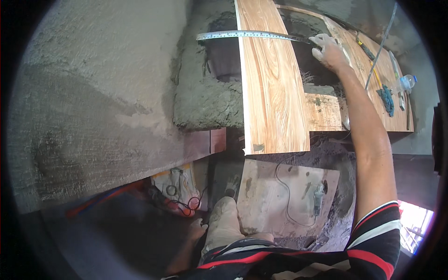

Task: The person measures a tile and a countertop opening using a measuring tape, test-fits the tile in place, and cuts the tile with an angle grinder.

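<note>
My right hand (329, 52), its fingers pale with dust or a thin covering, is closed around the right end of a tape measure (254, 34). The blade runs leftward across a long wood-grain board (273, 88) and over a dark opening in the rough mortar ledge (210, 105). What the fingers grip of the tape, its case or the blade, is partly hidden. Low in the shade beside my bent knee hangs my left hand (198, 229). Its fingers look loosely apart, with nothing seen in them.
On wood-grain boards (396, 109) at right lie a teal cloth or glove (386, 100), a yellow-and-black tool (365, 48) and a plastic bottle (407, 83). A thin rod (380, 46) slants across. Below, a corded tool (318, 200) rests on a pale sheet (275, 186). Left stands a plastered wall (102, 102).
</note>
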Motion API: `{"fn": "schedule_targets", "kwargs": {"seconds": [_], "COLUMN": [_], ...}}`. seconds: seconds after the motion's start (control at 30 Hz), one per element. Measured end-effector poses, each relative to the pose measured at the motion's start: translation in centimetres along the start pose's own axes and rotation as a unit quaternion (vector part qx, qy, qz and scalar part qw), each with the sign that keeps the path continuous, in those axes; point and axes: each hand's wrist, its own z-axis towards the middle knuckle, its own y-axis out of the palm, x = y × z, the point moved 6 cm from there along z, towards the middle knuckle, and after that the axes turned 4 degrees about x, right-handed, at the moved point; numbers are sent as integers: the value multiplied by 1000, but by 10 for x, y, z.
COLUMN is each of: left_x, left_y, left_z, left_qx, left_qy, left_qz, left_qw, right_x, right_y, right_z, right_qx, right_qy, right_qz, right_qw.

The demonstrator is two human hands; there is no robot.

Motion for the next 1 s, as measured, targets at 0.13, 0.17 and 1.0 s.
{"fn": "schedule_targets", "kwargs": {"seconds": [0.13,0.17,1.0], "left_x": [-3,-7,-24], "left_y": [-1,0,1], "left_z": [-3,-3,5], "left_qx": [-7,-5,-4], "left_qy": [-13,-13,-27], "left_qz": [-24,-20,-43], "left_qw": [1000,1000,999], "right_x": [-2,-4,2], "right_y": [-1,-2,3], "right_z": [-5,-5,0], "right_qx": [4,3,4], "right_qy": [12,13,15], "right_qz": [-35,-35,26], "right_qw": [999,999,1000]}}
